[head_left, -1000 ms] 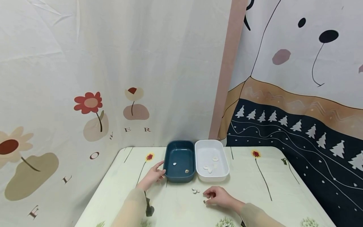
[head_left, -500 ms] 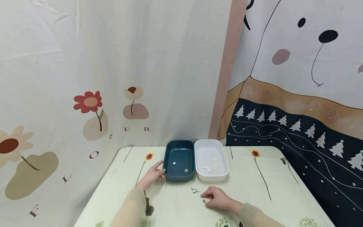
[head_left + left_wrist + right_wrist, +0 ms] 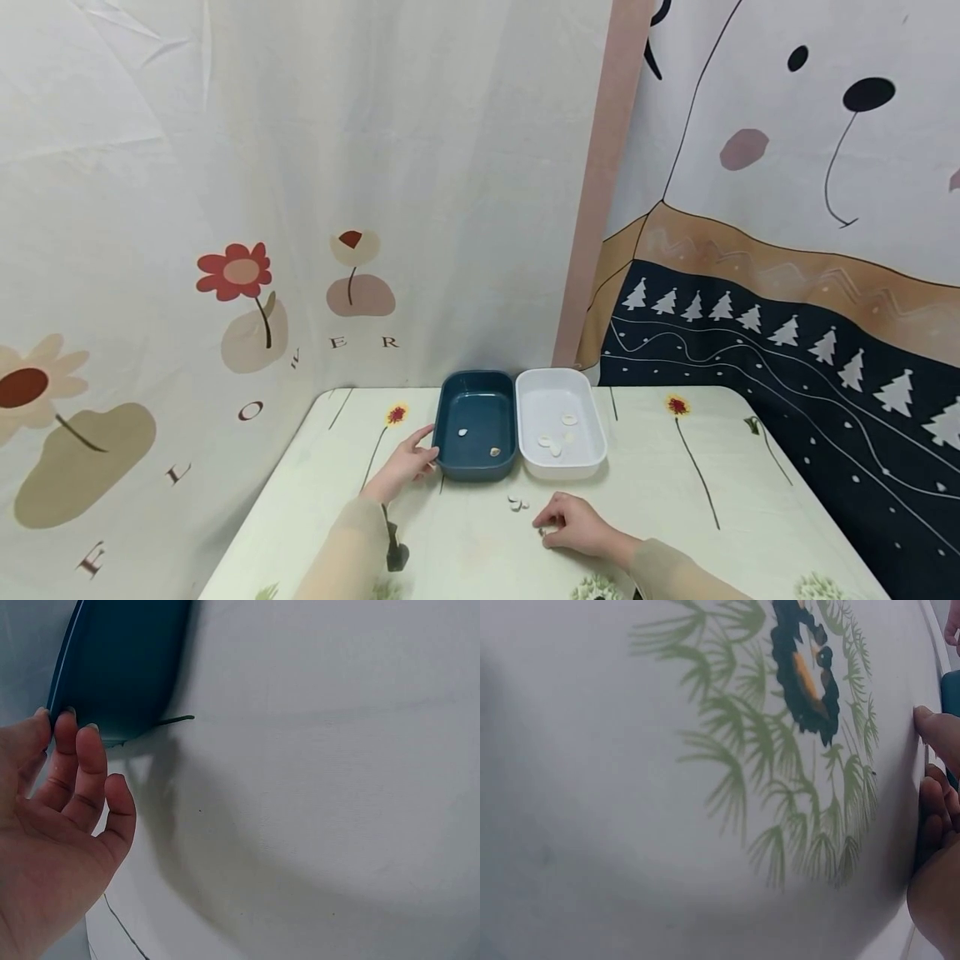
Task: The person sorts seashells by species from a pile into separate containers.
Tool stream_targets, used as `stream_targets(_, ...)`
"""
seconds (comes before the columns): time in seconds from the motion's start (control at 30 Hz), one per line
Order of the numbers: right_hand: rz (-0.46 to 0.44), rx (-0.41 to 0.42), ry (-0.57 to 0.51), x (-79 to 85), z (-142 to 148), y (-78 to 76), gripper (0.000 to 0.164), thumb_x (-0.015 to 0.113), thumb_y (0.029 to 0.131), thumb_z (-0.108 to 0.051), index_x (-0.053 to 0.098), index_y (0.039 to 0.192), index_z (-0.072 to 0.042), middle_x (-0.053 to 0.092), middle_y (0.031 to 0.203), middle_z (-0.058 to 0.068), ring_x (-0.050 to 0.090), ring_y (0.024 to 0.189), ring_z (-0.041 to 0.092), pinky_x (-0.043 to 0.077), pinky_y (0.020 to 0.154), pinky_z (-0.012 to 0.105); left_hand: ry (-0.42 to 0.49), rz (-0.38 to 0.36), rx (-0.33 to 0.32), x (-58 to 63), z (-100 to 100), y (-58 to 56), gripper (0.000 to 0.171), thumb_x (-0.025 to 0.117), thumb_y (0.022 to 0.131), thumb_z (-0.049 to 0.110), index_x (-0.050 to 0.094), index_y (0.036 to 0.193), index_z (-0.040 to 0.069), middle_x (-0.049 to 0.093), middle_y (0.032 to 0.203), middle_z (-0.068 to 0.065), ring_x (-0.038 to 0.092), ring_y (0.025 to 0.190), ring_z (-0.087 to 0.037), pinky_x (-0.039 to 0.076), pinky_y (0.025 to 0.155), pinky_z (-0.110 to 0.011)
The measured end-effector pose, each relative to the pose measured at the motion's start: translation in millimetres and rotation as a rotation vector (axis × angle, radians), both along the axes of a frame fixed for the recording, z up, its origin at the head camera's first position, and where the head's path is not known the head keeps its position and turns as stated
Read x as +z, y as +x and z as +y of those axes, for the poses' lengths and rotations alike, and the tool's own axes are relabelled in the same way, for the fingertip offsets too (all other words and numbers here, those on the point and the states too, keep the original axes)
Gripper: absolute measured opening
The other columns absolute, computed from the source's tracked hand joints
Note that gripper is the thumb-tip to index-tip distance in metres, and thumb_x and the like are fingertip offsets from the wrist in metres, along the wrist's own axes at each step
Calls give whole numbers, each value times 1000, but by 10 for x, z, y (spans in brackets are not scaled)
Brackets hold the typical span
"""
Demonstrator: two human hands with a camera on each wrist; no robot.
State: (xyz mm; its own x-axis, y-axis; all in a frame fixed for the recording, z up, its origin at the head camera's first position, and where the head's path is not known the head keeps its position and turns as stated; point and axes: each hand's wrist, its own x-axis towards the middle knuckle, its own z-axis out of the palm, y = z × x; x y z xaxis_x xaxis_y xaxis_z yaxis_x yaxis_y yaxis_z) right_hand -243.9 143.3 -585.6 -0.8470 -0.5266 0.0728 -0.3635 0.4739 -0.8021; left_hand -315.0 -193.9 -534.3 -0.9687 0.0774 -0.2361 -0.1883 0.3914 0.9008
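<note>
In the head view my left hand is at the left side of a dark blue rectangular dish. The left wrist view shows that hand with thumb and fingertips holding the dish's rim. A small white shell-like piece and a tan one lie inside it. My right hand rests low over the table, its thumb and forefinger closed in around a small dark shell-like piece. That piece is partly hidden. Several whitish pieces lie on the table left of this hand.
A white rectangular dish stands against the blue one's right side, with several pale flat pieces in it. Both sit near the far edge of the flower-printed table. A printed curtain hangs behind.
The right hand's fingertips have shifted slightly left and drawn in around the small dark piece. The left hand keeps its place at the blue dish.
</note>
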Motion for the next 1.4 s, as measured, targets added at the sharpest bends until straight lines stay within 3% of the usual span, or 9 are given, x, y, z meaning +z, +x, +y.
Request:
stream_targets(0.4, -15, -16, -43, 37, -14, 35, 14, 80, 74, -6, 75, 85, -14, 54, 78, -7, 47, 68, 4, 40, 63, 22, -13, -4, 11, -16, 10, -9, 55, 57, 99, 17, 36, 149, 11, 64, 89, -14, 59, 76, -25, 44, 68, -36)
stream_targets(0.97, 34, 30, 25, -10, -13, 14, 12, 79, 77, -9, 71, 84, -15, 54, 78, -13, 49, 71, 0, 44, 66, 22, 1, 5, 6, -51, -13, -26, 55, 57, 99, 17, 36, 149, 10, 62, 84, -13, 58, 72, -25, 43, 65, -35)
stream_targets(1.4, -26, 49, 64, 81, -12, 25, 17, 77, 76, -8, 65, 80, -18, 55, 70, -14, 49, 64, 0, 43, 63, 22, 10, 5, 10, -38, -9, -11, 55, 56, 99, 16, 36, 149, 10, 62, 84, -13, 57, 71, -25, 43, 65, -35)
